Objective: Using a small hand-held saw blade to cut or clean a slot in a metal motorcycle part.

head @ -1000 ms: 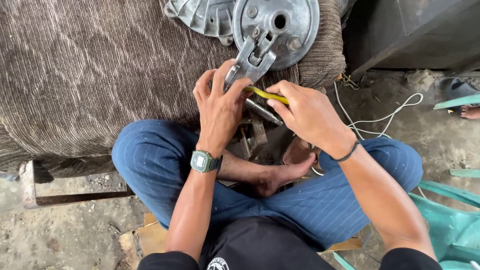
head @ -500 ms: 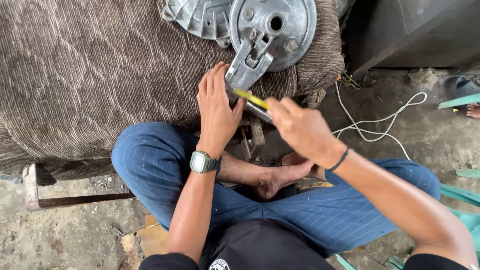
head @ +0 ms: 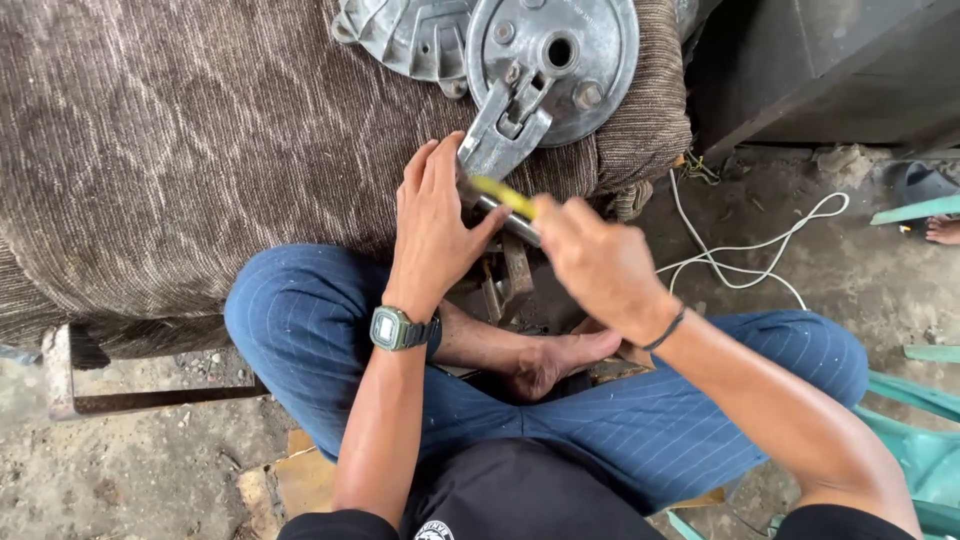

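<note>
Hands first: my left hand [head: 432, 232] lies flat with fingers stretched and together, palm pressed on the edge of the brown ribbed cushion [head: 200, 130], thumb tip touching the metal shaft of the tool just below the lever arm; it clamps nothing, just rests open against the spot. My right hand [head: 598, 262] is closed in a fist round the yellow-handled tool [head: 505, 196], blurred, so I cannot tell what kind of tool it is; the yellow grip sticks out past my knuckles toward the upper left and a grey metal part runs right under it. Tool tip sits at the lower end of the lever arm [head: 503, 132], which hangs down off the round metal plate [head: 556, 62] lying on top of the cushion near its right edge. Second grey cast metal part [head: 412, 36] lies just beside the plate on its left, touching or overlapping it, cannot tell which. Digital watch [head: 392, 328] on my left wrist, thin black band [head: 664, 330] on my right wrist. I sit cross-legged in blue striped trousers [head: 640, 420], bare foot [head: 560, 360] tucked between my knees. White cable [head: 740, 255] loops over the dirt floor at right, teal plastic piece [head: 915, 210] further right by someone else's bare toes [head: 942, 230].
</note>
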